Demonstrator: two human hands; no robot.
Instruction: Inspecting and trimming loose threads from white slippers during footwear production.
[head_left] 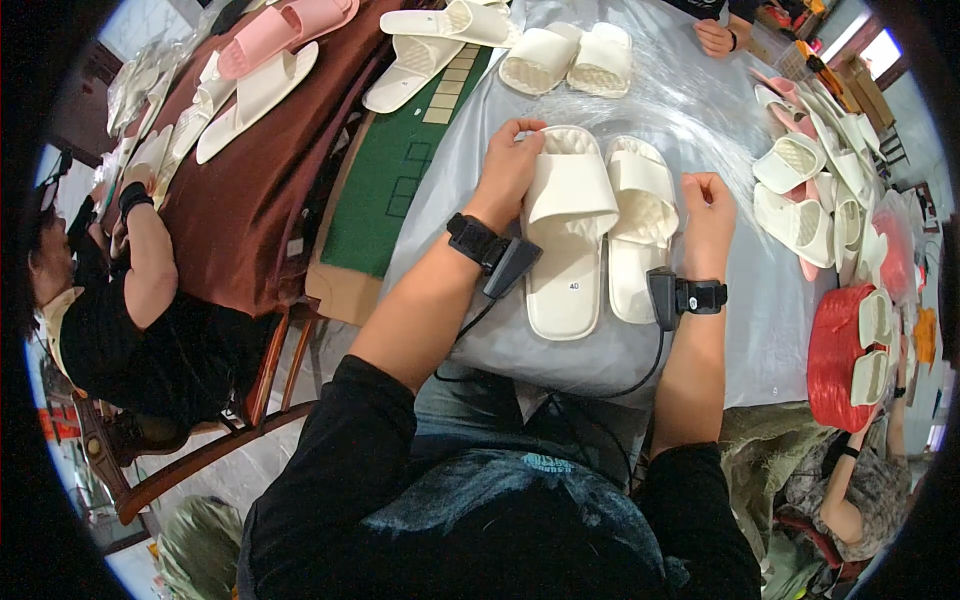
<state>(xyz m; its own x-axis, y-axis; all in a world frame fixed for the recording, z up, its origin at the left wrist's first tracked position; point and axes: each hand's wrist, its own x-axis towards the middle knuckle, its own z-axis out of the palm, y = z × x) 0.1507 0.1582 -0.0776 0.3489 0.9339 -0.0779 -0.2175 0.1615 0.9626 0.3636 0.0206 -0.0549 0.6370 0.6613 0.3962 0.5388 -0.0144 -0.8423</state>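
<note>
A pair of cream slippers lies side by side on the plastic-covered table in front of me, toes pointing away. My left hand (508,172) grips the far left rim of the left slipper (566,215), fingers curled at its edge. This slipper sits slightly over the other's strap. The right slipper (637,240) lies close beside it. Just to its right, my right hand (708,208) is raised with fingers curled and pinched together, apart from the slipper. Anything in that pinch is too small or hidden to make out.
Another cream pair (568,60) stands farther back on the plastic sheet (690,110). A green mat (385,190) and brown cloth (270,170) with more slippers lie left. A slipper pile (800,170) and red bundle (838,355) are at right. Other people sit around the tables.
</note>
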